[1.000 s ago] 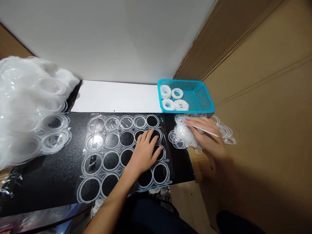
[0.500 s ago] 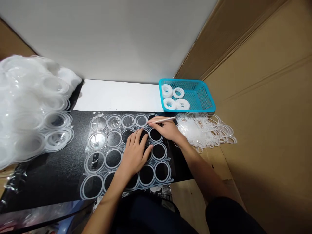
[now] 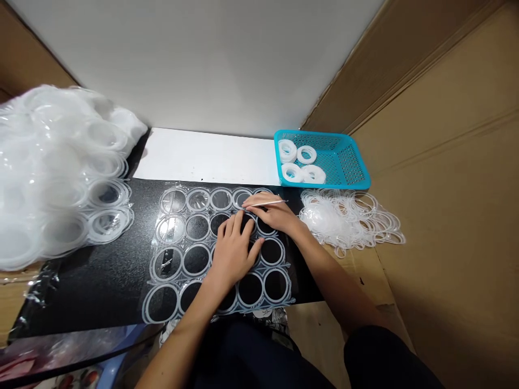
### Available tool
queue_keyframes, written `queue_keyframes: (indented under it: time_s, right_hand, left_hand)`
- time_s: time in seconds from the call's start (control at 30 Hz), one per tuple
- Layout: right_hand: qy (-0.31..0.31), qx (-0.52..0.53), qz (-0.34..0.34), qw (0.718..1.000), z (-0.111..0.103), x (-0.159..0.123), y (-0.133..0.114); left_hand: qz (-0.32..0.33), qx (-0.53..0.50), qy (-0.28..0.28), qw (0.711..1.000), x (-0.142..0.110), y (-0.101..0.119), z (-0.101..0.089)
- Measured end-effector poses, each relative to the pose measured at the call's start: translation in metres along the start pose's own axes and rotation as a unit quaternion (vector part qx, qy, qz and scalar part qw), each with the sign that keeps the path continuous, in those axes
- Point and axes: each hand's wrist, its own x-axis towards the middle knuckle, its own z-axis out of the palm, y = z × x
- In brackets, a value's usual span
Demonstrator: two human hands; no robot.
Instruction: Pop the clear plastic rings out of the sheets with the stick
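Observation:
A translucent sheet of joined rings [image 3: 196, 243] lies flat on the black tabletop [image 3: 109, 281], its rings set in rows and columns. My left hand [image 3: 234, 251] rests on the middle of the sheet with its fingers stretched out. Between the fingers of my right hand [image 3: 275, 212] is a thin white pen-like tool [image 3: 267, 203]. Its lower end is at a ring in the back row, right of the middle; the exact tip is partly hidden by the fingers.
A blue plastic basket [image 3: 344, 162] at the back right holds several stacks of white rings. Beside my right forearm lies a heap of thin clear rings [image 3: 344, 221]. Stacked ring sheets [image 3: 65, 173] rise at the left. Cardboard [image 3: 450, 178] stands on the right, a white board [image 3: 206, 156] behind.
The whole view has shifted slightly, so things appear further right. The tool in my right hand now lies at a flatter angle. My left hand stays on the sheet.

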Motion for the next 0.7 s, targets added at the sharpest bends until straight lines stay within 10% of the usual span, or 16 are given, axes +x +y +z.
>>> queue_keyframes:
  time_s: [0.3,0.7]
  right_hand:
    - [-0.019,-0.208,-0.11,0.972,0.002,0.001,0.0]
    - [0.105,-0.275,-0.014,0.956,-0.022,0.061,0.008]
  left_hand:
    - [-0.005,0.008,-0.008,1.0,0.004,-0.003,0.003]
    - [-0.002,0.008,-0.002,1.0,0.001,-0.004,0.002]
